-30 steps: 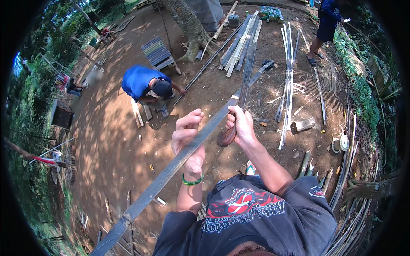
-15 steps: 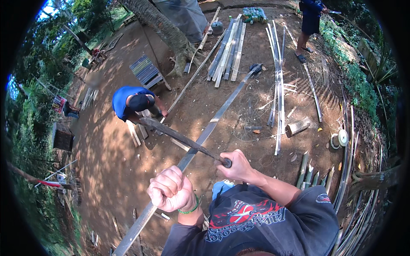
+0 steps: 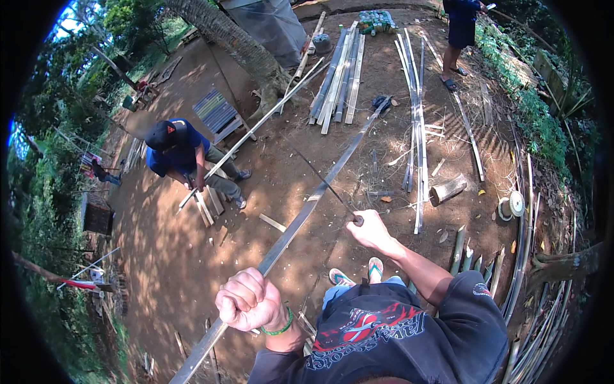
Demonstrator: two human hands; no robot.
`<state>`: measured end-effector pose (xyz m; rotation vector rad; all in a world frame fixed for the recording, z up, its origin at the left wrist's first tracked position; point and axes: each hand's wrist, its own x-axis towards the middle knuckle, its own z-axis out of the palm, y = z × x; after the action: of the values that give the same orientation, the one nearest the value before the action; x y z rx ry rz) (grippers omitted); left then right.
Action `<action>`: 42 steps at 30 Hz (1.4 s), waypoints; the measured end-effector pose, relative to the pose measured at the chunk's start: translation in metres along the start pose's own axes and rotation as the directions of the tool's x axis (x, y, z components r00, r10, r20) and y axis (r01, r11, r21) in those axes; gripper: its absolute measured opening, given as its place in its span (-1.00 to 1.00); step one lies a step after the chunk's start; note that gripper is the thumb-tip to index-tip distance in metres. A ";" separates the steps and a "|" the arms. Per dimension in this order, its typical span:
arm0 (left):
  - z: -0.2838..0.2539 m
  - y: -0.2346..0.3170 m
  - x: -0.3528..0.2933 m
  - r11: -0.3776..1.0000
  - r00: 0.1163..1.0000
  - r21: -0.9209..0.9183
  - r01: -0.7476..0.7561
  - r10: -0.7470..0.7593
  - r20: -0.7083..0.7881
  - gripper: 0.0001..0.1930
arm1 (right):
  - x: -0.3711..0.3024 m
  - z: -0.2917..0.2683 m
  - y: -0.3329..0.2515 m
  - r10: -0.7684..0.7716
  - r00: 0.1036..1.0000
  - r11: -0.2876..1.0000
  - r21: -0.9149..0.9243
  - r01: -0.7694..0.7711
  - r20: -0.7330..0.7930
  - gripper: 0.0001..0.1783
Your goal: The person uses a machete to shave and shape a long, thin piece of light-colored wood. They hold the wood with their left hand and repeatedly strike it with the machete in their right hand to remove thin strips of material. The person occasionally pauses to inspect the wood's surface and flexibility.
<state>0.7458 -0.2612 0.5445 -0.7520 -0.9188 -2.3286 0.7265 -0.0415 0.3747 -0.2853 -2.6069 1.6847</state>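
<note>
My left hand [image 3: 251, 301] is closed in a fist around a long bamboo strip [image 3: 289, 233], which slants from the lower left away to the upper right. In my right hand [image 3: 372, 232] is the handle of a machete [image 3: 325, 183]. Its blade appears thin, almost edge-on, and crosses in front of the strip; I cannot tell whether they touch. A dark bundle [image 3: 381, 104] lies at the strip's far end.
A co-worker [image 3: 176, 150] bends at the left, holding a long pale strip [image 3: 246, 136]. Split bamboo [image 3: 345, 73] lies beyond, more strips [image 3: 419, 141] to the right, near a cut log [image 3: 449, 188] and a spool [image 3: 511, 206]. Another person [image 3: 459, 38] stands far right.
The machete has swung from broadside to nearly edge-on, and my right hand has shifted slightly right. My left hand stays on the strip. The co-worker has moved left, with a long strip now raised.
</note>
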 end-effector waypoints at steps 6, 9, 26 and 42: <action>-0.005 -0.002 0.003 1.000 1.000 0.020 -0.012 0.011 0.001 -0.59 | -0.011 0.015 -0.013 -0.216 0.975 0.976 -0.018 0.217 0.045 -0.79; -0.007 0.000 0.003 1.000 0.998 0.023 0.014 -0.015 0.054 -0.59 | 0.019 0.003 0.039 0.180 0.983 0.983 -0.036 -0.181 -0.033 -0.71; -0.027 -0.003 0.023 0.995 0.998 0.090 -0.051 0.053 -0.023 -0.58 | 0.003 0.028 -0.007 -0.233 0.963 0.972 -0.013 0.236 0.133 -0.71; -0.046 0.000 0.039 0.999 0.998 0.048 0.023 -0.020 -0.057 -0.55 | 0.036 0.041 0.021 -0.186 0.982 0.981 -0.047 0.187 0.035 -0.72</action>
<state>0.7046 -0.3050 0.5422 -0.6566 -0.9601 -2.3250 0.6892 -0.0646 0.3356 -0.0149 -2.6059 1.5769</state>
